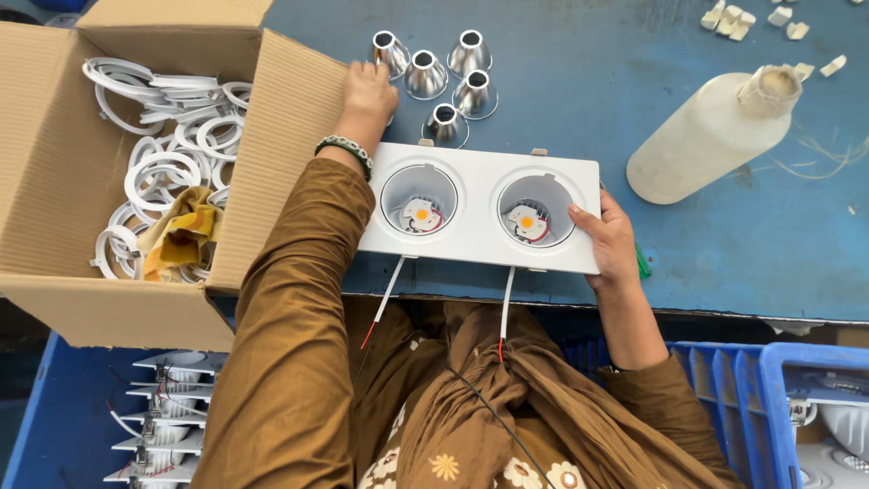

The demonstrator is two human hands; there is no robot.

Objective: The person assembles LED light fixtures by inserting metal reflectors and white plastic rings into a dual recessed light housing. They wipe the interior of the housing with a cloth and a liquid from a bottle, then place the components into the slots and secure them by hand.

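Right hand (608,243) gripping white twin-light housing (480,181), left hand (369,92) outstretched.

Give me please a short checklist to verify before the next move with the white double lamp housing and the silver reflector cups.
1. Right hand steadies the white double lamp housing at its right end: ok.
2. Left hand has reached the silver reflector cups: ok, it is at the leftmost cup; a firm grasp: cannot tell.
3. Both round openings free, light chips visible inside: ok.
4. The two white wires hang free over the table edge: ok.
5. White bottle lies apart from the housing: ok.
6. Cardboard box of white rings beside the left arm, not blocking it: ok.
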